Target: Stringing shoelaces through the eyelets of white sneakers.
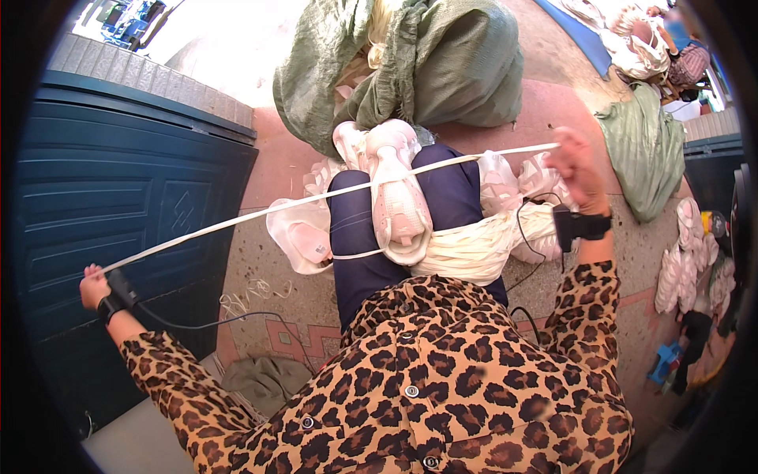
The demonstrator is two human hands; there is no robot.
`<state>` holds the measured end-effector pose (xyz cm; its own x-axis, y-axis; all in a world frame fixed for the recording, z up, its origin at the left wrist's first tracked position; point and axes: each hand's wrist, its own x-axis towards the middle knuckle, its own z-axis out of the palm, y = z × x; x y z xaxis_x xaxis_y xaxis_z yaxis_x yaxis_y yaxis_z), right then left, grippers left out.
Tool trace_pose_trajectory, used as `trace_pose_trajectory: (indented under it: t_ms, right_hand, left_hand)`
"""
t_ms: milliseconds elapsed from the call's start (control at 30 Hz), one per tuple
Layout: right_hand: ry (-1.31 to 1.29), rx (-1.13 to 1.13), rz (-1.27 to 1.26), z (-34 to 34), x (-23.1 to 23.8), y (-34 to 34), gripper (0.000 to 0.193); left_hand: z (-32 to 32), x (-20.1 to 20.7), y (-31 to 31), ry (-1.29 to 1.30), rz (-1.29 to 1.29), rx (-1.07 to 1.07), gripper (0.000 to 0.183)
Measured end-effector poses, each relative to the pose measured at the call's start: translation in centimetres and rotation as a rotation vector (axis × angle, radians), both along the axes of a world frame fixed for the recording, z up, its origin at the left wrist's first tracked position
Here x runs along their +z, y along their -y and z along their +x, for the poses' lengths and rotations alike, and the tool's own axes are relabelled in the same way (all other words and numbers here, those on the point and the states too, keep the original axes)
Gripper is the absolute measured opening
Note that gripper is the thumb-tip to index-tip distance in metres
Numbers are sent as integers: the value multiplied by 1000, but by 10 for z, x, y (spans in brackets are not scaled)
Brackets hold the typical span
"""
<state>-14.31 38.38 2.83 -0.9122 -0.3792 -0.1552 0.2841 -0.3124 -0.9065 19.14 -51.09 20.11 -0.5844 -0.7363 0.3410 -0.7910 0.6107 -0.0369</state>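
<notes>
On my lap rests a pale pink sneaker (399, 209), its toe pointing away from me. A long cream shoelace (260, 212) runs taut across it from hand to hand. Far out at the left, beside the blue door, my left hand (92, 288) is closed on one end of the lace. My right hand (580, 170), raised at the right and slightly blurred, pinches the other end. A short stretch of lace also shows left of the shoe's near part. A thick bundle of cream laces (466, 245) lies over my right thigh.
A big green woven sack (466, 63) stands ahead of my knees. Pink shoes in clear plastic (302, 241) lie on both sides of my legs. A blue door (118, 213) stands close at left. At far right lie another sack (643, 150) and more shoes; a person (687, 59) is behind.
</notes>
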Motion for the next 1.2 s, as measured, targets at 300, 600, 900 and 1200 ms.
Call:
trace_pose_trajectory:
  t_ms: [300,600,900,1200]
  right_hand:
    - [-170,-593,-968,-40,113,-143,21]
    - [-1139,-60,888,2,-14,89,8]
    - [-854,393,1065,38,-81,169,15]
    - [-1006,353,1103,26,-86,183,8]
  left_hand:
    - [-94,-42,-172,-938,1067,-261,1]
    - [-214,-169,-479,-106,1783,-441,13]
    - [-259,-209,-559,-75,2031,-111,16]
    - [-243,-227,-572,-310,1928,-250,14]
